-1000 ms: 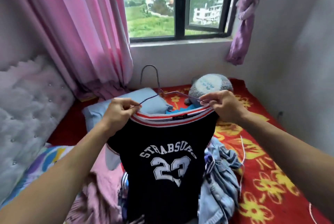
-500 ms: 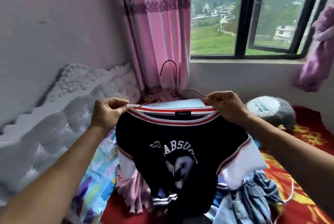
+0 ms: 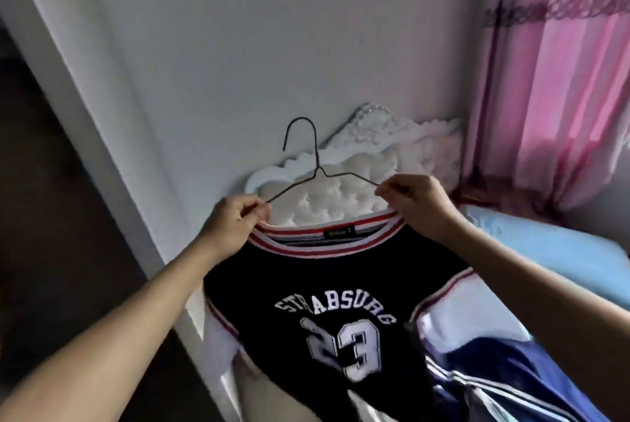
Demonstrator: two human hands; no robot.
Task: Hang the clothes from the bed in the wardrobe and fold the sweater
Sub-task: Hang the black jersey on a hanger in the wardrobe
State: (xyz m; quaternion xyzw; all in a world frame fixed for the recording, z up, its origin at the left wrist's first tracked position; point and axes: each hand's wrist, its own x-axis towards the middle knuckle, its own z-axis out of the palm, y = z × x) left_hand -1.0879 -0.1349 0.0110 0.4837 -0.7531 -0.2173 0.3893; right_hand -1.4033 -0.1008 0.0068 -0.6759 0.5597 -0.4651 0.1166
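Note:
A black jersey (image 3: pixel 327 288) with a red-and-white striped collar, white sleeves and the print "STRASBURG 23" hangs in front of me on a thin wire hanger (image 3: pixel 315 169). My left hand (image 3: pixel 235 220) grips the left shoulder of the jersey together with the hanger's left arm. My right hand (image 3: pixel 414 205) pinches the right shoulder and the hanger's right arm. The hook stands upright above the collar. More clothes, dark blue with white stripes (image 3: pixel 491 380), lie on the bed below at the right.
A white tufted headboard (image 3: pixel 358 176) stands against the grey wall behind the hanger. A pink curtain (image 3: pixel 559 73) hangs at the right, above a light blue pillow (image 3: pixel 545 241). A white door frame (image 3: pixel 112 155) and a dark opening are at the left.
My view has swung left, from the window and bed to the wall, headboard and door frame. Both hands keep their hold on the jersey and hanger, carried left with me.

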